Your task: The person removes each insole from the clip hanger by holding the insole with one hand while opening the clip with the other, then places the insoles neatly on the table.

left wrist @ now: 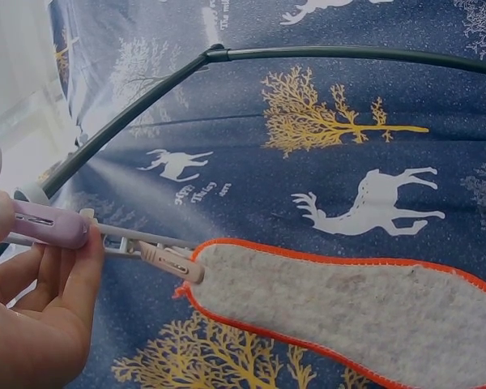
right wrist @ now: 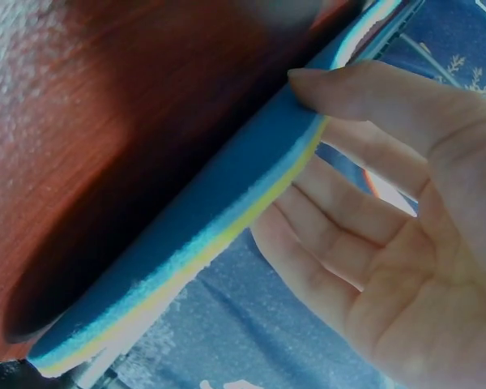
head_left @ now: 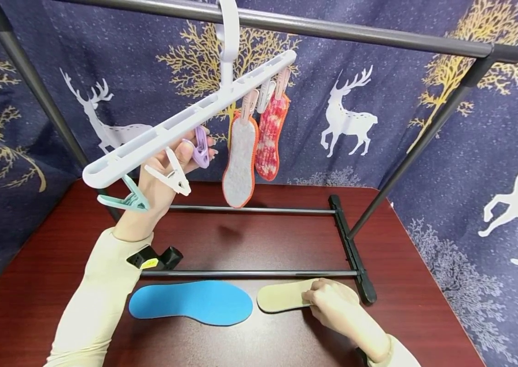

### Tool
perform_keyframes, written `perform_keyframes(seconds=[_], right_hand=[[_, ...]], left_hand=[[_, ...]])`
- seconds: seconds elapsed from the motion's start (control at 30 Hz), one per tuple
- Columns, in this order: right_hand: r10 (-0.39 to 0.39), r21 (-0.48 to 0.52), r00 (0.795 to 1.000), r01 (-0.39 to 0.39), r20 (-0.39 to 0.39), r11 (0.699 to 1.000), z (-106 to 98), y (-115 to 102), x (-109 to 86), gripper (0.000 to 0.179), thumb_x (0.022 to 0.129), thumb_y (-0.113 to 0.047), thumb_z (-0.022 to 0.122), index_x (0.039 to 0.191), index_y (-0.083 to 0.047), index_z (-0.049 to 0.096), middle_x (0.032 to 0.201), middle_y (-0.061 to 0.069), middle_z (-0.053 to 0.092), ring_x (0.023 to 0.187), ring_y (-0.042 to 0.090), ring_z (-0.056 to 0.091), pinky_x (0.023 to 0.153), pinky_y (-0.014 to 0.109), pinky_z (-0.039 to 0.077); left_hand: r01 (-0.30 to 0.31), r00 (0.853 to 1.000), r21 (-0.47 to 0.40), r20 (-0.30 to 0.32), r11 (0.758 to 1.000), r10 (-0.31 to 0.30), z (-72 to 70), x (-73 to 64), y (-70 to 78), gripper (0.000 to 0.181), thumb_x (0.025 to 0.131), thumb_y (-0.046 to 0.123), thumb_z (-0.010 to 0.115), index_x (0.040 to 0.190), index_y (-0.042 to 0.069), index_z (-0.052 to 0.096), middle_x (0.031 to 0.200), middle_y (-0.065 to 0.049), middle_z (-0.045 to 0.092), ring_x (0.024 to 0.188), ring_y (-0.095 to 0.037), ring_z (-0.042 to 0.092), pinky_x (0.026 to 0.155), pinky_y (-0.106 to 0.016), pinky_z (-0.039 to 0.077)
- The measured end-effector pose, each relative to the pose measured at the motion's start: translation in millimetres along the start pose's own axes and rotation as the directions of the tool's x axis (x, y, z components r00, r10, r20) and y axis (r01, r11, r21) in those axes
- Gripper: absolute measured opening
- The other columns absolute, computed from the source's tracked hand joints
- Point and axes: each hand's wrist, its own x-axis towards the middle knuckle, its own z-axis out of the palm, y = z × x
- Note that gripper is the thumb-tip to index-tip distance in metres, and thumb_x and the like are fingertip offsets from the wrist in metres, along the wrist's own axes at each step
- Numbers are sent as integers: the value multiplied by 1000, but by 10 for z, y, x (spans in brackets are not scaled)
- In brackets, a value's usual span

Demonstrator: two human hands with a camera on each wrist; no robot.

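Observation:
My left hand pinches a purple clip that hangs from a white clip hanger; thumb and fingers are on it in the left wrist view. Down low, my right hand holds one end of a beige insole. The right wrist view shows its blue underside, with the thumb on that face and the fingers behind. Pink clips hold a grey insole with orange edging and a red-and-white one on the hanger. Left of the beige insole lies a blue insole.
A white clip and a mint clip dangle near my left wrist, and another white clip hangs between the insoles. The hanger hooks over a dark metal rack standing on a brown table. A deer-patterned cloth hangs behind.

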Motion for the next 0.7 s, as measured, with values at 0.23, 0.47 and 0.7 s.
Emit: perform_keyframes(seconds=[0.23, 0.47, 0.7], right_hand=[[-25, 6, 999, 25, 31, 1000, -3, -12, 15, 29, 59, -13, 81, 62, -23, 54, 61, -9, 51, 61, 12, 53, 46, 22, 34], [-16, 20, 998, 15, 63, 1000, 1, -14, 14, 28, 60, -11, 79, 62, -23, 54, 61, -10, 50, 59, 11, 51, 46, 21, 33], [-18, 48, 997, 14, 80, 999, -23, -9, 16, 27, 60, -11, 80, 62, -24, 56, 62, -10, 49, 60, 10, 49, 46, 23, 36]], left_hand=[[-4, 1000, 12, 3, 1000, 4, 1, 1, 2, 50, 84, 37, 74, 123, 7, 63, 102, -2, 70, 91, -14, 70, 86, -27, 56], [5, 1000, -4, 11, 1000, -5, -4, 4, 4, 48, 84, 35, 74, 122, 7, 63, 103, -3, 69, 91, -15, 69, 87, -27, 56], [-5, 1000, 5, 8, 1000, 5, -21, 2, -14, 51, 84, 38, 73, 122, 7, 63, 105, -3, 69, 92, -14, 69, 87, -28, 56]])
